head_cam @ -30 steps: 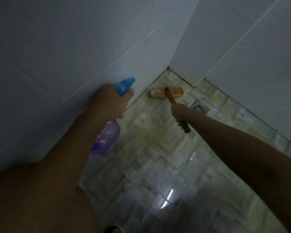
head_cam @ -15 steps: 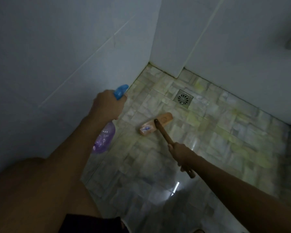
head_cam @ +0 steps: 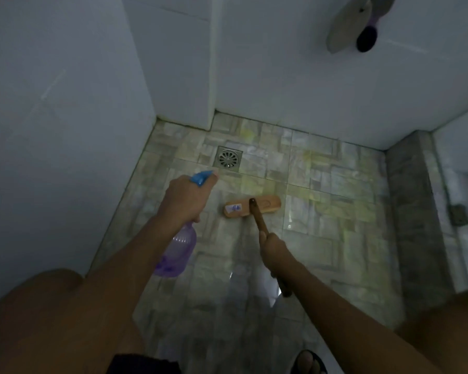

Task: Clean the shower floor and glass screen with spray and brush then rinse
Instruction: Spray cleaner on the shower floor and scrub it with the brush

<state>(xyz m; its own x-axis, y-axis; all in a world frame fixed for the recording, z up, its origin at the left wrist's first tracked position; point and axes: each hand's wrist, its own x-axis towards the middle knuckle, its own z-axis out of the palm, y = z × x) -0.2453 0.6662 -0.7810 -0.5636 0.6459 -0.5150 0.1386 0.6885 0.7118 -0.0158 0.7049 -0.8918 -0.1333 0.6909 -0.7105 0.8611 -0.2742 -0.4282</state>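
My left hand [head_cam: 185,197] grips a clear purple spray bottle [head_cam: 176,253] by its neck, its blue trigger head [head_cam: 201,177] pointing toward the floor drain. My right hand [head_cam: 274,248] is closed around the brown handle [head_cam: 259,221] of a wooden scrub brush. The brush head [head_cam: 265,206] lies flat on the wet mosaic shower floor [head_cam: 335,217], just below and right of the drain. Yellowish-green patches mark the tiles around the brush.
A square metal drain [head_cam: 229,159] sits near the back left corner. White tiled walls [head_cam: 295,76] close in the left and back. A grey stone kerb [head_cam: 414,211] borders the floor on the right. A fixture with a dark brush [head_cam: 365,36] hangs on the back wall. A sandalled foot [head_cam: 308,361] shows at the bottom.
The brush has been pulled back from the far corner across the floor to a spot past the drain. My view has swung right, and my left hand with the bottle moved toward the drain.
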